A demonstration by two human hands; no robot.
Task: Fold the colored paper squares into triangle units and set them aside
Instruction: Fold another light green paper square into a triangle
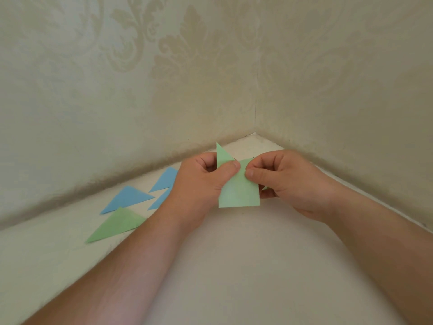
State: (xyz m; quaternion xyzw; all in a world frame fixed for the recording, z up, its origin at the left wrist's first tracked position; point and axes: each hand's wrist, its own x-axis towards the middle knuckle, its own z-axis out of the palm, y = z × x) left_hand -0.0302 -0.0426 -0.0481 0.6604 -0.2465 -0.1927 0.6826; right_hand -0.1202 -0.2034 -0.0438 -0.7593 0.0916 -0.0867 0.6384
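Observation:
A light green paper (239, 192) is held above the white table in the corner, partly folded, with one pointed flap sticking up at its top left. My left hand (199, 184) pinches its upper left edge between thumb and curled fingers. My right hand (288, 181) pinches the upper right edge, thumb on the front. On the table to the left lie folded triangles: a green triangle (117, 225), a large blue triangle (127, 198) and two more blue ones (165, 179) partly hidden behind my left wrist.
The white table (234, 266) sits in a corner between two walls with pale patterned wallpaper (164, 90). The walls meet just behind my hands.

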